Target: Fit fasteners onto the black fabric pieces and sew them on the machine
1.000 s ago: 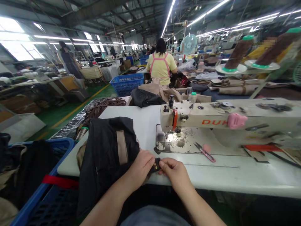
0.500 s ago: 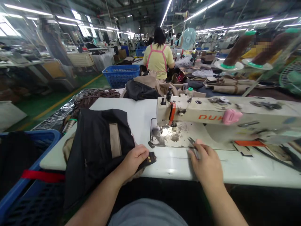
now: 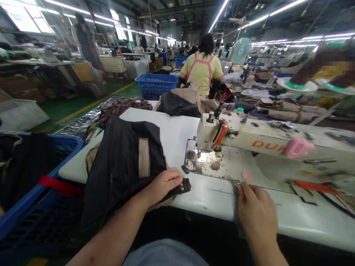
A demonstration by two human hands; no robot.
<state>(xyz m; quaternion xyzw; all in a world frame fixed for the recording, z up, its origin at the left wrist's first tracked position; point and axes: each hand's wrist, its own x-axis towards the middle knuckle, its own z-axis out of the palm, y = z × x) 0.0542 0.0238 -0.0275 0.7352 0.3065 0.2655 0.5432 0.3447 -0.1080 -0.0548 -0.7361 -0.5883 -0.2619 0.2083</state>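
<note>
My left hand (image 3: 163,184) is closed on the edge of a black garment (image 3: 124,162) with a beige strip, at the table's near edge. A small black tab with brass studs (image 3: 183,186) sticks out past my left fingers. My right hand (image 3: 256,214) is motion-blurred at the front edge of the table, just before the bed of the sewing machine (image 3: 263,140). Its fingers are curled round a thin grey tool (image 3: 235,195), apparently the thread snips. A pink spot (image 3: 245,176) lies on the machine bed just above that hand.
The white table (image 3: 172,133) carries the cream sewing machine at right. A blue basket (image 3: 69,142) with dark cloth stands at my left. Beyond, a person in a yellow top (image 3: 203,70) sits facing away, next to a blue crate (image 3: 155,85). Thread cones (image 3: 313,70) stand far right.
My right hand let go of the studded tab, reached to the snips on the machine bed and drew back toward the table edge with them. My left hand kept its hold on the garment.
</note>
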